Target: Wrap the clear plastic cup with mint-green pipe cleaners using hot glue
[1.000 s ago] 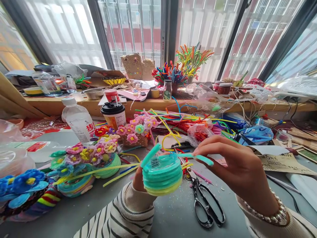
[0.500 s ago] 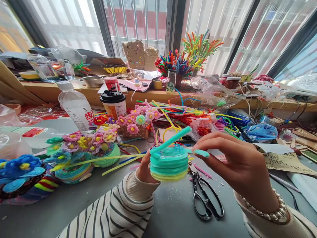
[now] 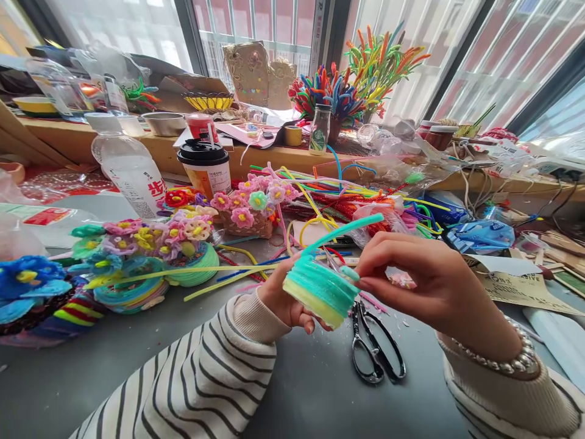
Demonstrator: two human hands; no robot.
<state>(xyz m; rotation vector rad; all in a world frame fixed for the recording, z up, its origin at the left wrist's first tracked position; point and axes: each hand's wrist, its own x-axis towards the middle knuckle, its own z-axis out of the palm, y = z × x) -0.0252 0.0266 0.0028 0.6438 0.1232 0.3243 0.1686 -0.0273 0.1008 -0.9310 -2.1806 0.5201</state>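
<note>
Left hand (image 3: pixel 284 299): curled round the back and under the fuzzy pot (image 3: pixel 322 289), fingers bent in and holding on.
Right hand (image 3: pixel 415 280): thumb and pointing finger pinched almost shut on the small end (image 3: pixel 351 273) of a green fuzzy stick.
Fuzzy pot: held up over the middle of the table (image 3: pixel 315 390), between both hands, tipped to one side; wrapped in green, then yellow lower down.
Long green strip (image 3: pixel 347 230): sticking up from the pot, pointing up and to the right.
Scissors (image 3: pixel 375 352): lying on the table just below the pot, with black loops toward the near edge.
Flower pots (image 3: pixel 130 292): in a bunch toward the left edge, with blue, pink and yellow flowers on top.
Pink flower basket (image 3: pixel 247 225): behind the hands, toward the far edge, near the drink cup (image 3: pixel 205 174).
Bottle (image 3: pixel 130 171): standing left of the drink cup, with a white cap.
</note>
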